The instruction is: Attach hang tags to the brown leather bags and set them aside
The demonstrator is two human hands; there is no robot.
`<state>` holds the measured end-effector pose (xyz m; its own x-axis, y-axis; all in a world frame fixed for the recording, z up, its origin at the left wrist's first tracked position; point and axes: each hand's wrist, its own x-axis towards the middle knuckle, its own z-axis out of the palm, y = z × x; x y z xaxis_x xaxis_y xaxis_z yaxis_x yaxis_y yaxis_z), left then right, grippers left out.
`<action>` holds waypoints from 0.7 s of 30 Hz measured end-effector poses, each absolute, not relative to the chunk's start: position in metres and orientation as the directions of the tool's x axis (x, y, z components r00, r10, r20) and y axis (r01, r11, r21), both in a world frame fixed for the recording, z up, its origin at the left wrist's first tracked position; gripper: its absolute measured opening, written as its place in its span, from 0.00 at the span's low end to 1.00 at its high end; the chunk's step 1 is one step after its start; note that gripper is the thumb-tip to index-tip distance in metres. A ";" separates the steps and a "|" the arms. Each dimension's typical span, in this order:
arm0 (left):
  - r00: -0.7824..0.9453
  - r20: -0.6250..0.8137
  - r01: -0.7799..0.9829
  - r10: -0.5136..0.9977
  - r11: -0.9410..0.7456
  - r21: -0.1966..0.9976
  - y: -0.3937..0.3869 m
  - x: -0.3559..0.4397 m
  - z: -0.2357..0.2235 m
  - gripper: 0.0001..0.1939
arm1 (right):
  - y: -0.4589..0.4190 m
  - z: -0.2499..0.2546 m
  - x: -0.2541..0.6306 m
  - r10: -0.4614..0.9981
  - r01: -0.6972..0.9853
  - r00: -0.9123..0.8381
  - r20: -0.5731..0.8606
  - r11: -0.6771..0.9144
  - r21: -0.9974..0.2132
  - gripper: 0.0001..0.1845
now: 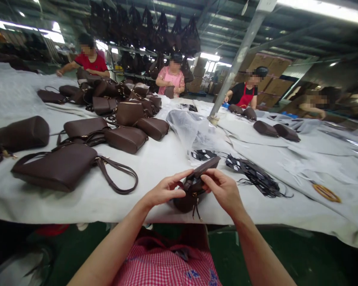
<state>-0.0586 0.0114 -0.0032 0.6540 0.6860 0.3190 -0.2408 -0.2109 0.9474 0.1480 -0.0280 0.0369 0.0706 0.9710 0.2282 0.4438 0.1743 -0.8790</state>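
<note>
A small dark brown pouch (193,186) with its flap lifted hangs at the near edge of the white-covered table (155,159). My left hand (164,190) pinches its left side, fingers closed on it. My right hand (222,190) grips its right side and top, thumb and fingers pressed on the flap. A short tassel or cord dangles below the pouch. Just beyond my hands lies a heap of black tags with strings (253,174).
Several brown handbags (59,167) lie at the left, more piled farther back. A clear plastic bag (191,127) sits mid-table beside a slanted metal pole (241,51). An orange ring (326,192) lies at right. Other people work at the far side.
</note>
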 end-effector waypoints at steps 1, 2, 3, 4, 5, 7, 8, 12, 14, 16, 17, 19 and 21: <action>0.673 0.306 -0.243 0.673 -0.189 0.951 0.013 -0.060 -0.004 0.31 | -0.028 0.037 0.149 0.974 0.396 0.071 0.213 0.169 -0.902 0.18; 0.674 0.302 -0.237 0.674 -0.190 0.953 0.014 -0.061 -0.004 0.30 | -0.028 0.037 0.149 0.977 0.350 0.076 0.201 0.163 -0.922 0.18; 0.660 0.314 -0.234 0.682 -0.210 0.949 0.015 -0.060 -0.005 0.29 | -0.028 0.036 0.150 0.977 0.311 0.084 0.196 0.161 -0.937 0.18; 0.637 0.335 -0.238 0.695 -0.236 0.942 0.015 -0.058 -0.007 0.29 | -0.029 0.036 0.150 0.977 0.283 0.091 0.195 0.163 -0.945 0.18; 0.610 0.358 -0.251 0.707 -0.256 0.934 0.015 -0.054 -0.009 0.28 | -0.029 0.035 0.150 0.976 0.263 0.094 0.196 0.166 -0.950 0.17; 0.560 0.391 -0.304 0.730 -0.258 0.917 0.014 -0.045 -0.012 0.25 | -0.029 0.034 0.151 0.975 0.242 0.083 0.205 0.179 -0.953 0.16; 0.533 0.399 -0.339 0.746 -0.244 0.909 0.012 -0.041 -0.013 0.23 | -0.029 0.033 0.151 0.975 0.238 0.071 0.209 0.187 -0.953 0.15; 0.485 0.333 -0.443 0.809 -0.101 0.891 0.007 -0.026 -0.012 0.18 | -0.029 0.035 0.156 0.979 0.207 0.043 0.198 0.185 -0.961 0.14; 0.483 0.270 -0.456 0.833 -0.024 0.890 0.003 -0.020 -0.009 0.18 | -0.029 0.037 0.157 0.984 0.172 0.037 0.173 0.164 -0.971 0.15; 0.454 0.233 -0.436 0.860 -0.013 0.900 -0.001 -0.014 -0.005 0.18 | -0.031 0.039 0.157 0.988 0.143 0.029 0.154 0.148 -0.979 0.15; 0.427 0.224 -0.416 0.876 -0.029 0.909 -0.003 -0.010 -0.003 0.17 | -0.032 0.040 0.156 0.989 0.135 0.023 0.148 0.143 -0.981 0.15; 0.352 0.221 -0.358 0.910 -0.087 0.930 -0.004 -0.003 0.000 0.15 | -0.033 0.040 0.153 0.989 0.134 0.006 0.146 0.144 -0.980 0.15; 0.282 0.230 -0.300 0.931 -0.142 0.943 -0.003 0.004 0.002 0.13 | -0.033 0.040 0.151 0.987 0.148 -0.001 0.161 0.159 -0.976 0.14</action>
